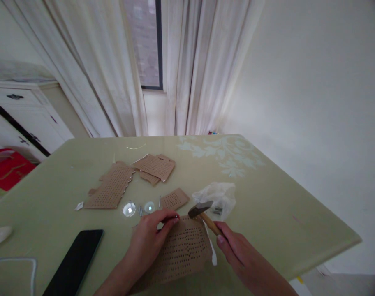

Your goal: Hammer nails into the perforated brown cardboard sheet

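Note:
My right hand (237,248) is wrapped round the wooden handle of a hammer (208,221). The hammer's dark metal head lies over the far edge of a sheet of brown cardboard (187,246) with rows of small holes punched in it. At that same edge, left of the hammer head, my left hand (152,232) pinches a small nail between thumb and forefinger; only its dark tip shows. Loose nails (140,211) and two clear round discs (129,209) lie just beyond my left hand. A small punched cardboard piece (175,199) rests beyond the sheet.
Larger punched cardboard pieces (112,187) lie at the far left of the table (267,213). A clear plastic bag (226,195) with small dark items sits beyond the hammer. To the left are a black phone (75,263), a white cable (33,271) and a white mouse-like object (1,236).

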The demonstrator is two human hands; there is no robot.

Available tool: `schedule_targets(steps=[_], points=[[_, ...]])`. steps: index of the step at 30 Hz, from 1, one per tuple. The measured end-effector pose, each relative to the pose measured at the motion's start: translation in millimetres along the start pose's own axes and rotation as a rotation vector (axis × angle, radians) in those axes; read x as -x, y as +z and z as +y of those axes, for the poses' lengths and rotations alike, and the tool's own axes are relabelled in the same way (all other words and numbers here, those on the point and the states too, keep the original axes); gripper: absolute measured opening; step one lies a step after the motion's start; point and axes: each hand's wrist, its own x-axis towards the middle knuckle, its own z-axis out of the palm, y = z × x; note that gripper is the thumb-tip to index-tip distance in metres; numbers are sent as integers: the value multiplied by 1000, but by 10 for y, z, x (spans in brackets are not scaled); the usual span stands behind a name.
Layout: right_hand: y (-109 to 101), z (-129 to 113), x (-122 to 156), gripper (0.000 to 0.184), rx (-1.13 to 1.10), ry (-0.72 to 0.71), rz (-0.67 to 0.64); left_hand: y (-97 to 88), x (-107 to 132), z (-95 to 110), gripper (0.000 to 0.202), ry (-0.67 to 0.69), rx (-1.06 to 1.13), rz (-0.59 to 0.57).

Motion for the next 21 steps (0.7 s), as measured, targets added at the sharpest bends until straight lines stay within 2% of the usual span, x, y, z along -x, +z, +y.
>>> schedule_targets(steps=[6, 16, 21], points=[[-20, -8, -38, 46, -1, -70, 0, 22, 4, -31, 24, 16, -52, 11], [-114, -120, -85, 41, 46, -89, -60, 73, 0, -106, 23, 47, -94, 12], [-99, -111, -129, 39, 25, -126, -35, 51, -14, -88, 24, 64, -117, 1]])
